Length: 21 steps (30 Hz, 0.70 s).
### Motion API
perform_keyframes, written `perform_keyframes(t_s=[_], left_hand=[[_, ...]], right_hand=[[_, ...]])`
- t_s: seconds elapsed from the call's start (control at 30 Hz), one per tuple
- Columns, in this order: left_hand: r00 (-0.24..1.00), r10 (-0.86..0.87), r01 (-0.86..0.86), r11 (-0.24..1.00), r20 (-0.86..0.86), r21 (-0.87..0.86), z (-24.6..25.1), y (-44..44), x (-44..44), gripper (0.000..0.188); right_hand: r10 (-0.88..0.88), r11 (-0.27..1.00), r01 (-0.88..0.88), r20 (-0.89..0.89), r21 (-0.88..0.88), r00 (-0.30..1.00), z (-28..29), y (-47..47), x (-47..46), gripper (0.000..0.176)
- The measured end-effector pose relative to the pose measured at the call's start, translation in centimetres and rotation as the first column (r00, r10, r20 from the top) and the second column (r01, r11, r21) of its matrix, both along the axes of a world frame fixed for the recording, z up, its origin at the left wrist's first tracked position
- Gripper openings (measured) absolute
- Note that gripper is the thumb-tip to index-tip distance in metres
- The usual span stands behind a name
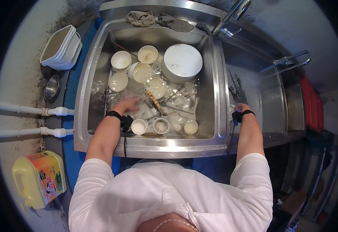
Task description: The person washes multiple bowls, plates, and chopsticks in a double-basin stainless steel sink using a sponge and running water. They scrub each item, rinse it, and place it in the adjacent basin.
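Observation:
In the left basin of a stainless steel sink (150,141), several cups and containers stand in cloudy water. My left hand (129,104) reaches into this water with its fingers apart, left of a wooden-handled utensil (153,98). Near the front wall are a small white cup (139,127) and a small metal-rimmed cup (161,126). A large round white tub (183,61) is at the basin's back right. My right hand (240,108) is over the left side of the right basin, by a whitish round rim; its fingers are partly hidden and its grip is unclear. Dark slender utensils (237,84) lie beyond it.
Grey rags (174,22) lie on the back ledge beside a faucet (229,20); a second faucet (292,61) reaches over the right basin. At left are stacked white tubs (61,49), a metal bowl (53,86), white pipes (55,111) and a yellow jug (29,179).

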<state>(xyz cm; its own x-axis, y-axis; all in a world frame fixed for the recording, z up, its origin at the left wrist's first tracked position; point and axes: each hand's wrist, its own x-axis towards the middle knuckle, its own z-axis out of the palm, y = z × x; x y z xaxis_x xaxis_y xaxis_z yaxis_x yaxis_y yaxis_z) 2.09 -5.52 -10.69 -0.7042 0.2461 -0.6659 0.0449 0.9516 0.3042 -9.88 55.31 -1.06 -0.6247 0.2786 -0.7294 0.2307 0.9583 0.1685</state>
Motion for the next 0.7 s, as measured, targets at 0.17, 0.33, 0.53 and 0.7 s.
perform_keyframes(t_s=[0.17, 0.33, 0.53, 0.7], left_hand=[[0.998, 0.043, -0.040, 0.997, 0.043, -0.062, -0.4, 0.6, 0.0, 0.073], [0.995, 0.024, -0.030, 0.997, -0.094, -0.068, 0.3, 0.6, 0.4, 0.072], [0.999, 0.039, -0.039, 0.999, 0.001, -0.012, 0.2, 0.4, -0.2, 0.073], [0.985, -0.053, 0.055, 0.999, -0.165, 0.002, 0.4, 0.3, -0.1, 0.070]], right_hand=[[-0.306, 0.946, 0.293, -0.082, -0.140, 0.948, -4.1, 1.6, -0.7, 0.041], [-0.168, 0.967, 0.157, -0.042, -0.201, 0.985, -3.9, 1.4, 1.0, 0.055], [-0.052, 0.996, 0.043, -0.104, -0.082, 0.993, 1.8, 0.4, 0.2, 0.059], [0.061, 0.980, -0.157, -0.575, -0.119, 0.816, 8.4, -0.5, -0.2, 0.055]])
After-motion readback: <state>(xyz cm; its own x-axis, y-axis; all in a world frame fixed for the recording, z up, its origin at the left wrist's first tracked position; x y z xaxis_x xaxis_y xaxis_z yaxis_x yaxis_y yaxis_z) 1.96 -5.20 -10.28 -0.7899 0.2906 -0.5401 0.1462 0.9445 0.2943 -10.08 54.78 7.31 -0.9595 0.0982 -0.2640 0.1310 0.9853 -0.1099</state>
